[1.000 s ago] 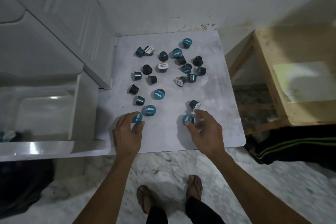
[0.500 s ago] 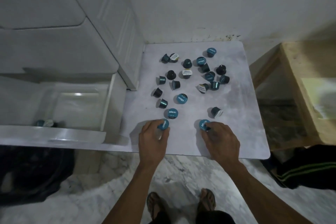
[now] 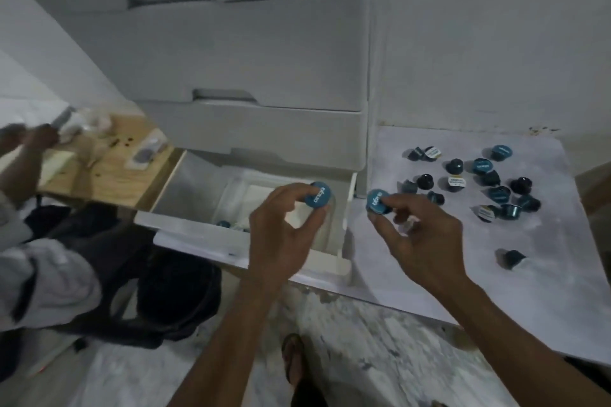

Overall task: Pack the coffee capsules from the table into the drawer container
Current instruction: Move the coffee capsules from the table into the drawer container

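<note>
Over the open drawer (image 3: 345,208), each hand (image 3: 281,235) pinches a capsule (image 3: 318,195).

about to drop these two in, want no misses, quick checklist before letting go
1. Left hand grips its blue capsule: ok.
2. That capsule is over the open drawer: ok.
3. Right hand pinches its capsule: ok.
4. Right capsule over the drawer: not ok, it is over the table edge.
5. Room in the drawer: ok, few capsules inside.
6. Capsules left on the table: not ok, many remain.
</note>
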